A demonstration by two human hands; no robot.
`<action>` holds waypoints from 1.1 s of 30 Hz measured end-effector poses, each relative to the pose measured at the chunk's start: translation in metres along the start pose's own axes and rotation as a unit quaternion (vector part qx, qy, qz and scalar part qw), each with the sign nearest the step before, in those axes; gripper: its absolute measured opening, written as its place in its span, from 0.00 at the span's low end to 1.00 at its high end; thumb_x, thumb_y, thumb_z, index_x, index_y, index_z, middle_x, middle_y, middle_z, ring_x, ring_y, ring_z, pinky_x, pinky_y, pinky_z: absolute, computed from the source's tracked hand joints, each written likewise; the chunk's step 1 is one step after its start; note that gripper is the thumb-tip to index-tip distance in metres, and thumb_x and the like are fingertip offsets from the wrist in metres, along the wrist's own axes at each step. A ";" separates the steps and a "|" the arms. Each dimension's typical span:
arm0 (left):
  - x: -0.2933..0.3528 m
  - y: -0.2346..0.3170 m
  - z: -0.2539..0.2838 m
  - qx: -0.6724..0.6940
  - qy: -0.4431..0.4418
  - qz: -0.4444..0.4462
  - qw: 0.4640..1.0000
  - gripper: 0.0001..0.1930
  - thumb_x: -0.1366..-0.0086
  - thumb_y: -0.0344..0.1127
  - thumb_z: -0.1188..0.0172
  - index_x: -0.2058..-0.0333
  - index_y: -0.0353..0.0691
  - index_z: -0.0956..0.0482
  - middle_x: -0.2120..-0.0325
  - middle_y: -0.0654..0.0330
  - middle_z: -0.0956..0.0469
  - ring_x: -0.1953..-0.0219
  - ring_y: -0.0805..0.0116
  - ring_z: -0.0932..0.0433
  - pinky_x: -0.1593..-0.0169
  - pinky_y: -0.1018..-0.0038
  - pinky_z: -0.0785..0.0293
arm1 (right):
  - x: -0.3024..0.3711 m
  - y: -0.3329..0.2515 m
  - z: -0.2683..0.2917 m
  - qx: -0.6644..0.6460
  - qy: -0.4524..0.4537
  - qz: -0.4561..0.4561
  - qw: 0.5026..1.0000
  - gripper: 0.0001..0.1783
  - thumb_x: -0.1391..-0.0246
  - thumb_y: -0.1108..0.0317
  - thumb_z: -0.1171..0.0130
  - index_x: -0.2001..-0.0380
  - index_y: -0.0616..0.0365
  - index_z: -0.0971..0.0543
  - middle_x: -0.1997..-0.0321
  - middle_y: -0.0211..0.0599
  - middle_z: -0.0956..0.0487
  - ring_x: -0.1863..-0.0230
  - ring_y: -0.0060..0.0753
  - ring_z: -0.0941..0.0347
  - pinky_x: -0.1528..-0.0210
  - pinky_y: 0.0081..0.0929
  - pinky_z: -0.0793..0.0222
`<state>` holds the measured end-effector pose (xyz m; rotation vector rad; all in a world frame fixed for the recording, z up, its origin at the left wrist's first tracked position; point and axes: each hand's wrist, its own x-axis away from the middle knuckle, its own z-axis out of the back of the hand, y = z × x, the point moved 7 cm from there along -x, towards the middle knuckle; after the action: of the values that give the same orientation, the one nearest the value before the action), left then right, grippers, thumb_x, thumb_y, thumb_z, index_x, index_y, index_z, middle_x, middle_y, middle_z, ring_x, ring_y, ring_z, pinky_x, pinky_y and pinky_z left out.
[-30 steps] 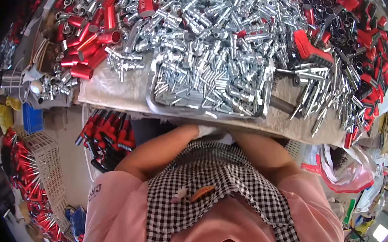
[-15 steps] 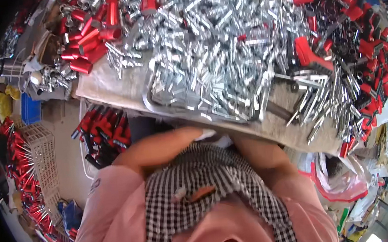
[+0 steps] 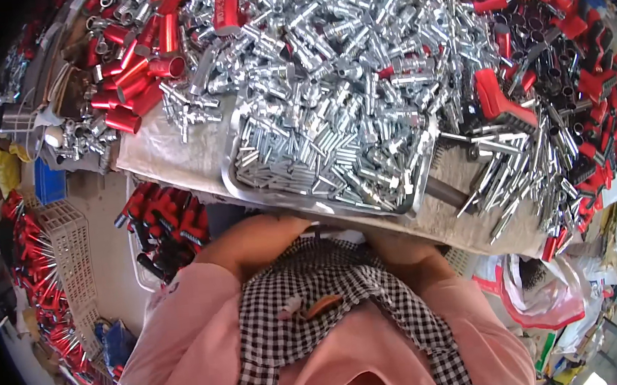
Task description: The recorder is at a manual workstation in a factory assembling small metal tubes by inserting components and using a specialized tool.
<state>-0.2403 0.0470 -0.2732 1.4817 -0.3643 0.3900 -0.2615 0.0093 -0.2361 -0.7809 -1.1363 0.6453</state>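
Note:
Both my hands are out of sight below the front edge of the work table (image 3: 177,157), so their fingers and anything in them are hidden. My left forearm (image 3: 261,241) bends inward and passes beneath the edge. On the other side my right forearm (image 3: 403,254) reaches under it too. Just above them, a metal tray (image 3: 229,177) stands at the table's front, filled with small silver pins (image 3: 294,165) and fittings. A large heap of silver metal fittings (image 3: 351,30) rises behind and over the tray.
Red cylindrical sleeves (image 3: 137,79) lie at the left; a red-and-black handle (image 3: 498,101) and thin metal rods (image 3: 513,175) lie at the right. Below left are a bin of red-and-black handles (image 3: 168,218) and a pale plastic crate (image 3: 70,251). A red-and-white bag (image 3: 542,303) stands lower right.
My left forearm has shifted slightly left and down, and a small pale thing at its end is no longer visible. The view has moved a little and become sharper.

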 end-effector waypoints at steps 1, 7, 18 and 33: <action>0.003 -0.001 -0.007 -0.010 -0.006 -0.001 1.000 0.21 0.30 0.46 0.51 0.49 0.36 0.24 0.55 0.46 0.20 0.54 0.62 0.20 0.51 0.68 0.25 | 0.011 0.003 0.001 0.006 -0.002 -0.002 1.000 0.34 0.48 0.52 0.39 0.40 0.52 0.34 0.49 0.50 0.27 0.53 0.49 0.28 0.50 0.43 0.29; 0.023 -0.019 0.028 -0.085 -0.006 -0.014 0.996 0.22 0.30 0.47 0.51 0.49 0.35 0.24 0.55 0.45 0.20 0.54 0.62 0.20 0.51 0.68 0.25 | 0.042 0.007 0.014 0.056 -0.029 0.015 0.998 0.37 0.49 0.52 0.37 0.38 0.52 0.35 0.47 0.51 0.28 0.50 0.49 0.28 0.48 0.42 0.30; 0.131 0.064 0.022 0.118 -0.178 0.085 0.973 0.29 0.33 0.53 0.45 0.43 0.35 0.27 0.54 0.48 0.20 0.57 0.60 0.20 0.51 0.65 0.25 | 0.128 0.012 0.043 0.182 -0.129 0.070 0.972 0.43 0.51 0.52 0.35 0.34 0.52 0.38 0.42 0.52 0.29 0.46 0.50 0.29 0.44 0.40 0.30; 0.222 0.030 0.133 0.632 0.367 -0.207 0.651 0.16 0.36 0.47 0.51 0.69 0.38 0.33 0.77 0.51 0.28 0.74 0.50 0.25 0.61 0.51 0.23 | 0.178 -0.107 -0.010 -0.168 -0.100 0.039 0.980 0.34 0.54 0.62 0.37 0.43 0.67 0.29 0.64 0.36 0.22 0.71 0.26 0.26 0.66 0.29 0.27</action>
<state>-0.0572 -0.0773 -0.1356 2.4608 1.1621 0.9152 -0.1926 0.0857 -0.0553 -1.0699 -1.4274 0.6147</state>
